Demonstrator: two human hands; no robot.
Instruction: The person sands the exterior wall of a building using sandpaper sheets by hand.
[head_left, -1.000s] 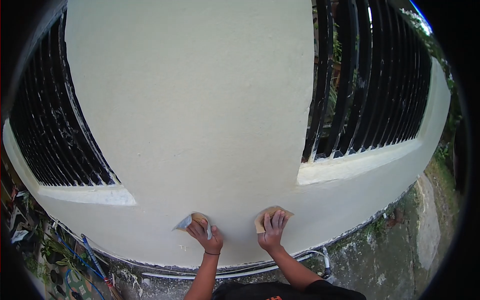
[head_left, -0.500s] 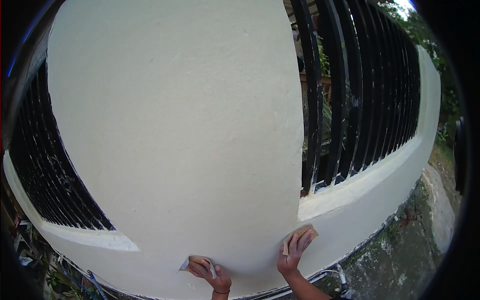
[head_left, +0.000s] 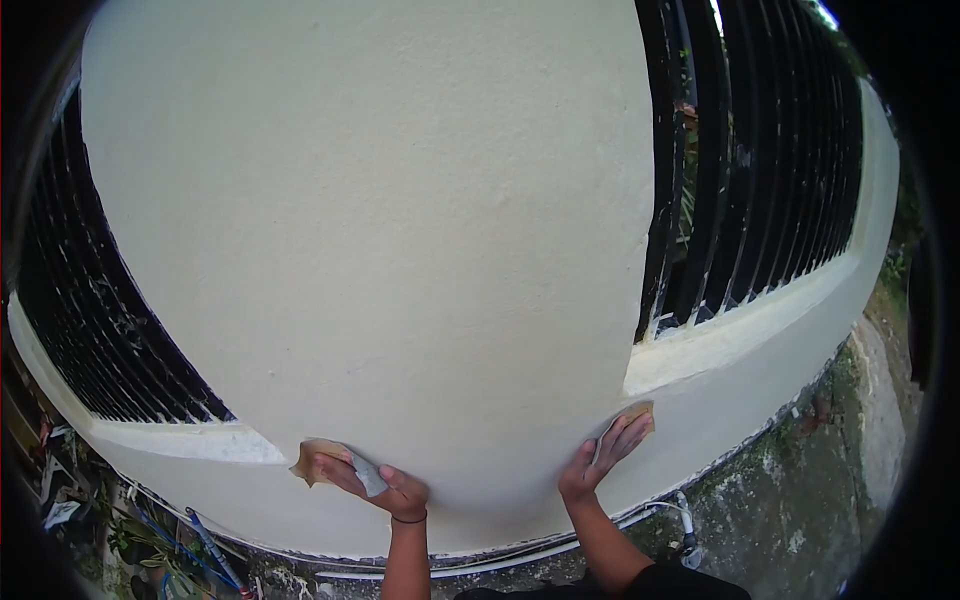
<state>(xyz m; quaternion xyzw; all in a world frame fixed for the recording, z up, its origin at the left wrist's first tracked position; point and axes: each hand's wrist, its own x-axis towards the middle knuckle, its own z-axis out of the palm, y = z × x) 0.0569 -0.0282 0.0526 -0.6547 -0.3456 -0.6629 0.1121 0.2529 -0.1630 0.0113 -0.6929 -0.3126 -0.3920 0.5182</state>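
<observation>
Against one wall [head_left: 400, 250], two hands [head_left: 402, 493] [head_left: 583, 477] hold two paper sheets [head_left: 325, 448] [head_left: 640, 410]

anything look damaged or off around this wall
The black bars look blemished: pale flecks and streaks stand out against their dark surface on either side of the pale wall section. Whether that is paint or wear, I cannot tell.

Hands spread way wider now: left hand [head_left: 390, 492] slid left, near left ledge [head_left: 205, 442]; right hand [head_left: 598, 463] shifted right, just below right ledge [head_left: 705, 350].
</observation>
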